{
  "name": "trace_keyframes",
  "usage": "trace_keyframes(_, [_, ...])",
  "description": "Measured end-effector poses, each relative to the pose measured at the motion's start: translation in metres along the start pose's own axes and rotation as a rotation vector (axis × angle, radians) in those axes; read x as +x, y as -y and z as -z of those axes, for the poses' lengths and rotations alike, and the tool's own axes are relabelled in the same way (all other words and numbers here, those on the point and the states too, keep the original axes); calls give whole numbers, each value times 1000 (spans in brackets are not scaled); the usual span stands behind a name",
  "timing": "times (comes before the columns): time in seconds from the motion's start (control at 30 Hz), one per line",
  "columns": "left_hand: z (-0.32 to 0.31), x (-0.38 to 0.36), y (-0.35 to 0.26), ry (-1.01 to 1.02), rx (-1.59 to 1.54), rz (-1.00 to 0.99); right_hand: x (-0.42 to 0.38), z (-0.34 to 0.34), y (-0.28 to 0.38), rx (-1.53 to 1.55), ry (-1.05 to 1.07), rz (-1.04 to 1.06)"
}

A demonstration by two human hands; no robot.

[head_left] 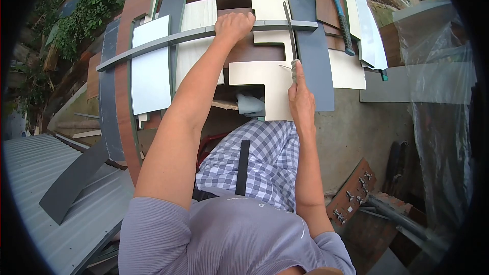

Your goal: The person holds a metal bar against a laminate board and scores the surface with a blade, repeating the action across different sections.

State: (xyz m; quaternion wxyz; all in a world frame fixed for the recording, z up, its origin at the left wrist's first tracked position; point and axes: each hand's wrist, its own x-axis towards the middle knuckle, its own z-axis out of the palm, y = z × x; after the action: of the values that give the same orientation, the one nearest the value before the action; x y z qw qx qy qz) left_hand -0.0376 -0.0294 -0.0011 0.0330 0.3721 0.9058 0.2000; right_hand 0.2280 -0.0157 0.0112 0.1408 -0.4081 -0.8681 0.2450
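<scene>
Watching from my end, the grey bar [145, 50] looks long, slim and plain, with square-ish edges and a slight bow in this view. It lies right across the spread of boards [151, 81]. The left hand [234, 26] is curled in a fist over it, so that stretch is covered. The right hand [301, 97] is wrapped round the handle [294, 74] of a thin dark blade [291, 33], index finger stretched forward. Blade crosses the bar near its right end; I can't tell if it's toothed or cutting in.
</scene>
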Motion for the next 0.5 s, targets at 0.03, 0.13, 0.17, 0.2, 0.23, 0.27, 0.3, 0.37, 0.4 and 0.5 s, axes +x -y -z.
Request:
trace_keyframes(0.03, [-1,0,0,-14,-3,-4,1,1,0,-4,25,-33])
trace_keyframes(0.13, [-2,1,1,-1,-5,-5,1,4,4,10,52,-81])
trace_keyframes(0.17, [-3,2,1,1,-6,-4,1,5,5,31,53,-96])
trace_keyframes(0.2, [-3,3,2,-3,-4,-4,1,4,5,30,54,-98])
trace_keyframes(0.23, [-4,3,2,-6,-1,-5,3,3,5,20,50,-98])
trace_keyframes(0.27, [-4,2,2,-2,-2,-6,6,2,4,11,46,-101])
trace_keyframes(0.3, [-4,1,2,5,-4,-13,9,1,4,11,45,-105])
trace_keyframes(0.37, [-1,1,2,6,-3,-19,22,-3,5,26,18,-62])
trace_keyframes(0.4, [-1,1,1,3,-5,-15,30,-6,7,28,17,-60])
trace_keyframes(0.5, [-2,1,0,-10,-4,-11,56,-14,14,-42,-24,4])
